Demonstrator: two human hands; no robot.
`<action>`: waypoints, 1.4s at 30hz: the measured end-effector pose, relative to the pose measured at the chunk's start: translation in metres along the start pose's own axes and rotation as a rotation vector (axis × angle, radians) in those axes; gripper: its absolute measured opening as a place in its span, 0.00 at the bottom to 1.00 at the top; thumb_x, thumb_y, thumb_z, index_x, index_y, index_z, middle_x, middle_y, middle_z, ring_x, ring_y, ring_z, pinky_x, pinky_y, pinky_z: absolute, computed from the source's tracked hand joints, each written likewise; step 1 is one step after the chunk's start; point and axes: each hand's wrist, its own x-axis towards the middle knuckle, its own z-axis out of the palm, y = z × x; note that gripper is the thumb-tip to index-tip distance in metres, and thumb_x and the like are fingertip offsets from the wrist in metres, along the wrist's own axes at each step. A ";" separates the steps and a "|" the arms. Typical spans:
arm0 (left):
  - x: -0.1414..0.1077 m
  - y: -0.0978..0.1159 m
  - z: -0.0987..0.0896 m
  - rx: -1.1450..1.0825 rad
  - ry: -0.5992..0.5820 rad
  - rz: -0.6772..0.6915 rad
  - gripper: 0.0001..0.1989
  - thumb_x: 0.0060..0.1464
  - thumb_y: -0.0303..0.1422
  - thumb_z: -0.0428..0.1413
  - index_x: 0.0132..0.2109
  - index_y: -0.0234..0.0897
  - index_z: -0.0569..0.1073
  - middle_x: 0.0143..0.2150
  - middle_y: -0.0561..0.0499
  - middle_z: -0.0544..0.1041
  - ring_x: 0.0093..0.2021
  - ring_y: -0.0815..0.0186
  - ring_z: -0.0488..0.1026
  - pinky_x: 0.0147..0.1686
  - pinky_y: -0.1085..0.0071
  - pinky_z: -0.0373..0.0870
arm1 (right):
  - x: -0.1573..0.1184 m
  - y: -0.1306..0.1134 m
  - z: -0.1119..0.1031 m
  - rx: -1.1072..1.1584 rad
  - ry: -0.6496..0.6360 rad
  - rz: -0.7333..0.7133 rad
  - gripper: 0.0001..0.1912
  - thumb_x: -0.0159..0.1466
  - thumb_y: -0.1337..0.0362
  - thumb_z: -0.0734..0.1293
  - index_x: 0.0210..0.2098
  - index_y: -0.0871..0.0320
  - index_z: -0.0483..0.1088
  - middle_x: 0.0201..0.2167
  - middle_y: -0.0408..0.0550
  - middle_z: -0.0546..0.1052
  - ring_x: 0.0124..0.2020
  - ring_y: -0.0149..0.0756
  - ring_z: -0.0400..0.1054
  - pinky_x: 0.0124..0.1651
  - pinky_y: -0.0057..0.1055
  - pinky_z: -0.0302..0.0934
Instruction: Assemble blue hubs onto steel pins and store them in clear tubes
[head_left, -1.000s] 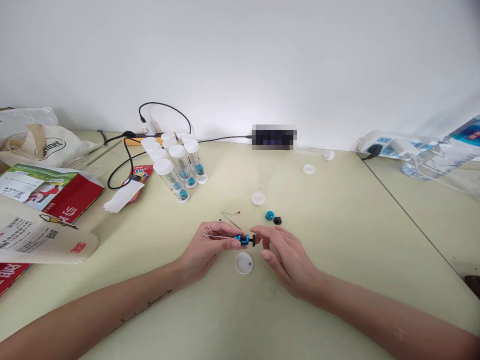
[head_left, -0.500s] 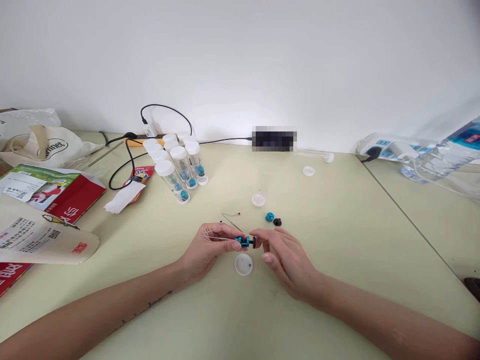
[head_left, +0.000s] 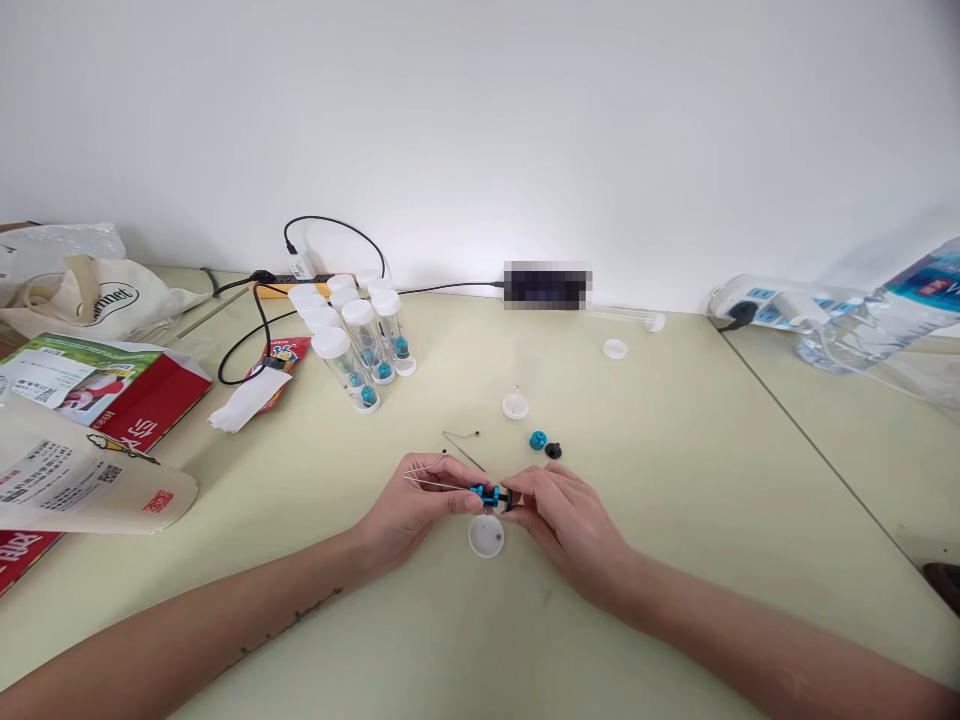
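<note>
Lying crosswise just beyond the dish (head_left: 481, 546), the blue part (head_left: 490, 496) sits between the two hands, its long axis running nearly left to right. Its knob (head_left: 508, 499), black and flat, forms the right end, a little to the right of the dish's middle and facing the right hand (head_left: 577, 520). That hand is therefore the nearer one to the knob, while the left hand (head_left: 405, 512) has the blue body.

The left hand, beyond and left of the dish, is closed to a narrow pinch, thumb on the near side and fingers behind, with the blue part firmly between them. A thin wire (head_left: 442, 486) extends leftward from that end, over the fingers, and bends back to a dark bead. The right hand, to the right of the dish, is nearly closed too: index finger above and thumb below, touching the knob's rim. How hard it presses I cannot tell.

Farther beyond the dish, a bent wire (head_left: 466, 454) lies slightly left, and a blue piece (head_left: 538, 440) and a black piece (head_left: 553, 451) sit side by side to the right.
</note>
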 end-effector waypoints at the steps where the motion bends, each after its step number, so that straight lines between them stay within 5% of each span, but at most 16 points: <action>1: 0.000 0.000 0.000 0.000 -0.002 -0.004 0.07 0.40 0.26 0.65 0.32 0.35 0.79 0.32 0.49 0.80 0.35 0.66 0.75 0.40 0.71 0.69 | 0.000 0.001 -0.001 0.010 -0.018 0.004 0.09 0.69 0.62 0.55 0.36 0.58 0.63 0.26 0.43 0.71 0.26 0.30 0.63 0.33 0.30 0.55; 4: -0.001 -0.001 0.000 0.010 -0.022 -0.008 0.08 0.40 0.26 0.65 0.32 0.36 0.79 0.31 0.49 0.80 0.34 0.66 0.76 0.38 0.71 0.70 | -0.001 0.001 -0.004 0.061 -0.079 0.010 0.18 0.71 0.59 0.49 0.31 0.58 0.62 0.23 0.43 0.69 0.23 0.30 0.59 0.32 0.31 0.54; 8: 0.000 -0.001 0.000 0.001 -0.020 0.008 0.07 0.41 0.26 0.65 0.32 0.35 0.79 0.33 0.49 0.80 0.35 0.66 0.76 0.39 0.71 0.70 | 0.000 -0.002 -0.007 0.123 -0.094 0.067 0.22 0.70 0.53 0.45 0.43 0.58 0.62 0.30 0.47 0.71 0.29 0.32 0.62 0.37 0.33 0.56; 42: 0.000 0.001 0.001 -0.033 -0.017 0.025 0.06 0.44 0.25 0.64 0.33 0.34 0.78 0.35 0.48 0.80 0.38 0.66 0.76 0.41 0.72 0.70 | -0.003 -0.002 -0.007 0.128 -0.056 0.035 0.22 0.70 0.53 0.46 0.52 0.58 0.60 0.36 0.50 0.74 0.35 0.36 0.66 0.43 0.37 0.59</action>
